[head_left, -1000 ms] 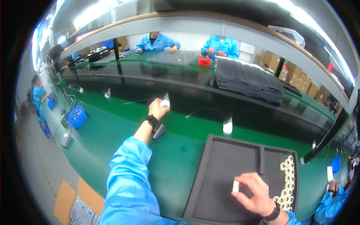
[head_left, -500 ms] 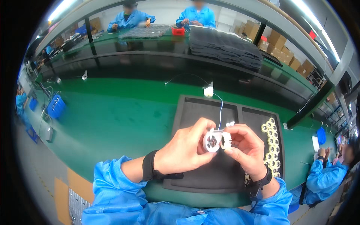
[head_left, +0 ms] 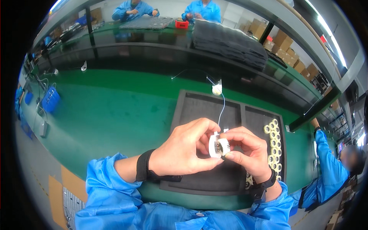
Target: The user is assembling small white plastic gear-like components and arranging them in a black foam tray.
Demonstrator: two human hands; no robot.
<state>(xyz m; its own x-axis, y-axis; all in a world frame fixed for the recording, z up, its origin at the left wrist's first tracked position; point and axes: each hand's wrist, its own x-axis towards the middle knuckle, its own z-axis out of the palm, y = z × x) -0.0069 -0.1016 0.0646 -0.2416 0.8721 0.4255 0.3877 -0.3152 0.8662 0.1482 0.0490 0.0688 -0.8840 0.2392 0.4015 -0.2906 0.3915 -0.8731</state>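
Over the black tray (head_left: 199,178), my left hand (head_left: 188,147) is closed on a white round plastic housing (head_left: 213,146), thumb below and fingers behind it. My right hand (head_left: 248,148) pinches a small white toothed wheel (head_left: 224,146) between thumb and fingertips. The wheel meets the open side of the housing, and dark parts show between the two. From near the fingertips a thin blue-white cable (head_left: 223,111) runs up toward a white teardrop-shaped piece (head_left: 217,89) beyond the tray. Whether the wheel is seated inside the housing I cannot tell.
Several cream rings with dark centres (head_left: 273,143) stand in the tray's right compartment. The tray lies on a green bench (head_left: 115,119). A blue basket (head_left: 51,99) sits at far left. A dark post (head_left: 312,109) rises at the right; a co-worker's blue sleeve (head_left: 327,153) is beyond it.
The toothed wheel has come up against the housing, which has turned from facing me to edge-on. The whole view has shifted slightly. At the right, the co-worker's arm has reached forward.
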